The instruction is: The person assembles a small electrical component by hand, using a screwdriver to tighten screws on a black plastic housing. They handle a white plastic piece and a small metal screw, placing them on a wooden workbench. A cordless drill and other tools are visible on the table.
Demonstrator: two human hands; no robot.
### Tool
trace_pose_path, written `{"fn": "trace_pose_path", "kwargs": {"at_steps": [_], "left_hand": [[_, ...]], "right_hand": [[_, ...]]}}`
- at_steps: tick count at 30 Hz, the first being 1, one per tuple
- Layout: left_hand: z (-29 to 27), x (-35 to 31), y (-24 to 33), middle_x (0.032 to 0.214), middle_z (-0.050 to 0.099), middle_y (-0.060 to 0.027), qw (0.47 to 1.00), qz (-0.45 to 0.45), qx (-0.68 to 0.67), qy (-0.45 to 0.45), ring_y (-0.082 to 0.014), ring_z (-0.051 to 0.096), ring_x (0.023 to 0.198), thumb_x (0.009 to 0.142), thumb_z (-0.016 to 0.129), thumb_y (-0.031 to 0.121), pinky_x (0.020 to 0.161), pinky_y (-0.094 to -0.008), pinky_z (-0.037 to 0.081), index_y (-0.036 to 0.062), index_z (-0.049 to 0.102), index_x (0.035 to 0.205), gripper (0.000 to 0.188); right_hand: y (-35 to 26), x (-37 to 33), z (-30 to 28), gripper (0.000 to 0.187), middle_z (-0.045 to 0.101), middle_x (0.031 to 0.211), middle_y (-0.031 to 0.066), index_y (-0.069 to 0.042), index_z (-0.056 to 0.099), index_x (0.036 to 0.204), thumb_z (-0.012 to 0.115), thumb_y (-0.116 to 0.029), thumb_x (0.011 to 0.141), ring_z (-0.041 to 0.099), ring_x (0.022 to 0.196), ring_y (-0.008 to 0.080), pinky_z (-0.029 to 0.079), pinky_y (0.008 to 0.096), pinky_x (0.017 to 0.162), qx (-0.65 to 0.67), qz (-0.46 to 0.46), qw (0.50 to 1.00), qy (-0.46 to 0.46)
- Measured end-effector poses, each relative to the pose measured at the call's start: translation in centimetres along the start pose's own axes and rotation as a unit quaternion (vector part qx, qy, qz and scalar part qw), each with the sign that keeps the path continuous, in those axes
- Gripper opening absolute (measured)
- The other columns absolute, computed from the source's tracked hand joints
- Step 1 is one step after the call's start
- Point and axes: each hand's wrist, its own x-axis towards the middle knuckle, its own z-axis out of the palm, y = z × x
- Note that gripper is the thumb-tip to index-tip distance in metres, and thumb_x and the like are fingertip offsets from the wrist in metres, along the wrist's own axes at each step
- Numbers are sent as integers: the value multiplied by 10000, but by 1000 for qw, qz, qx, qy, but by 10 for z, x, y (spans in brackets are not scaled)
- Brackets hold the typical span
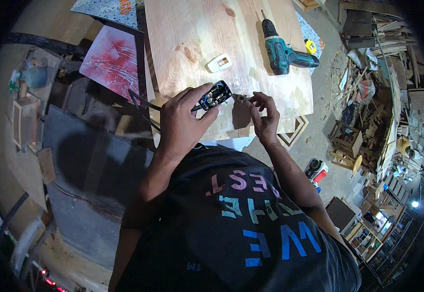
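Note:
My left hand (182,114) is closed around an open black electrical housing (216,95), its inside facing up with blue wire and metal parts showing. A black cable (144,101) runs from behind this hand to the left. Just right of the housing, my right hand (265,113) pinches a small metal piece (241,98), too small to name exactly. Both hands are above the near part of a pale wooden board (199,29). On the board, beyond the housing, lies a cream-coloured cover with a rectangular opening (219,63).
A teal and black cordless drill (279,54) lies at the board's far right, bit pointing away, beside a yellow tape measure (310,46). Left of the board is a red scratched panel (110,63). A red and white tool (316,171) and scrap wood (367,102) are on the right.

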Motion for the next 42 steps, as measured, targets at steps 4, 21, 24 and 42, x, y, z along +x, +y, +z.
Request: {"fn": "trace_pose_path", "kwargs": {"at_steps": [4,21,24,42], "left_hand": [[-2,1,2,1030,739,-161,1000,-3,5,-4,-221,745,836,797,807,108,657,-317,591,6,687,1204,436],[-2,0,0,1002,728,-128,1000,-9,6,3,-146,692,799,806,818,89,628,-274,545,0,687,1224,447],[-3,2,1,1021,741,-163,1000,-8,11,0,-233,744,839,809,819,143,672,-325,593,6,694,1195,429],[-1,2,0,1012,735,-158,1000,9,2,8,-241,734,835,795,817,119,667,-333,583,8,692,1187,426]], "right_hand": [[3,1,1,318,707,985,68,-41,626,1193,724,-5,893,603,838,150,469,297,732,9,-11,1000,-1],[-4,6,-1,354,686,969,92,-58,665,1135,746,30,802,613,836,271,510,372,740,-51,-68,996,-27],[-5,7,0,360,691,967,91,-59,670,1125,751,36,787,619,847,276,517,379,751,-53,-74,995,-29],[-2,6,-6,351,688,1070,114,-64,670,1081,785,-10,753,630,926,303,507,390,766,-71,-103,992,-21]]}}
